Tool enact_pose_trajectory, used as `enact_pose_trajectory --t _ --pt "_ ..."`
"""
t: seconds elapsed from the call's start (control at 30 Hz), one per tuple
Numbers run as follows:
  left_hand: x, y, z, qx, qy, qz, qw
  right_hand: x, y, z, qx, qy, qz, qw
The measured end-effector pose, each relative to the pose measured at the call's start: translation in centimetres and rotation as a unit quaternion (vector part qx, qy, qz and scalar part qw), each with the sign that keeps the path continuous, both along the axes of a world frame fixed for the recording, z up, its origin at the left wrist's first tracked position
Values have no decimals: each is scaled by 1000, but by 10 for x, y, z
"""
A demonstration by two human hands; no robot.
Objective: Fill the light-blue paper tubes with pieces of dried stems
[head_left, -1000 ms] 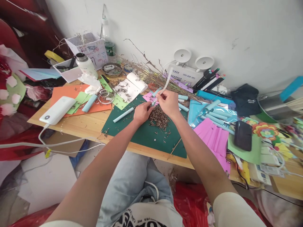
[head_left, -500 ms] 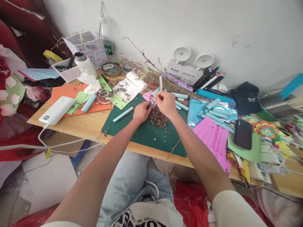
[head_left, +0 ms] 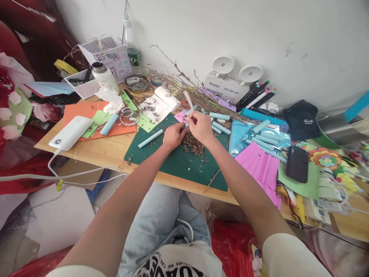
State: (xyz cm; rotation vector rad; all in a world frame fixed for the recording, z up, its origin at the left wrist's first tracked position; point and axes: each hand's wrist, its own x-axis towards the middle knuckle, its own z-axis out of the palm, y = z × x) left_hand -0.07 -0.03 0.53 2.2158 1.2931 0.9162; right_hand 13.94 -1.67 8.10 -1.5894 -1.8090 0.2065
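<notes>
My right hand [head_left: 201,125] is closed in a pinch on a thin white strip [head_left: 188,100], which points up and away to the left. Close beside it, my left hand [head_left: 173,136] pinches what looks like a light-blue paper tube [head_left: 186,125]; the fingers hide most of it. Both hands are over a pile of brown dried plant bits [head_left: 196,148] on a dark green mat [head_left: 173,165]. Left of my left hand lies a slim blue paper tube [head_left: 150,138]. Behind the hands is a small pink paper [head_left: 180,116] with dark bits on it.
More blue tubes [head_left: 219,116] lie behind my right hand, and others on a blue plastic packet [head_left: 239,132]. Dry twigs [head_left: 178,90] run along the back. A white power bank [head_left: 70,132], an open bottle [head_left: 105,79], pink paper [head_left: 259,169] and a dark phone [head_left: 296,163] surround the mat.
The white strip's upper end has swung to the left, from upright and bent to slanted and straighter. My right hand has turned slightly; my left hand is almost unmoved.
</notes>
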Motion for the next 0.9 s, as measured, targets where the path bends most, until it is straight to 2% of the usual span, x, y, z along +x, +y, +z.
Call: enact_pose_trajectory --t 0.17,0.37,0.67,0.9 --pt "0 0 0 1 8 6 1000 0 -1 5 30 40 -13 999" --pt "0 -1 1 -1 6 2 1000 7 -3 16 28 55 -20 998" --pt "0 1 -1 -6 8 5 1000 0 2 -4 19 28 -14 999" --pt "1 1 -2 -1 -5 8 1000 7 -1 15 25 55 -12 998"
